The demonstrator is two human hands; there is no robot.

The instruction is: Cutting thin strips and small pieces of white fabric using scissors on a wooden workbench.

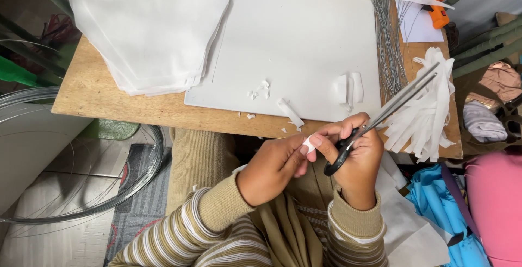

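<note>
My right hand [361, 161] grips black-handled scissors [380, 117], whose long blades point up and right over the table edge. My left hand [272, 166] pinches a small white fabric piece [308, 145] between thumb and fingers, right against the right hand's fingertips. Both hands hover just below the front edge of the wooden table [92, 90]. A few folded white strips [348, 89] and small white scraps [260, 89] lie on a white board [304, 33] in front of the hands.
A stack of white fabric sheets [149, 28] fills the table's left. A bunch of thin metal wires [389, 44] lies along the board's right side, an orange glue gun [429, 1] beyond it. Cut white strips [427, 109] hang off the right edge. Wire coils [81, 191] lie on the floor at left.
</note>
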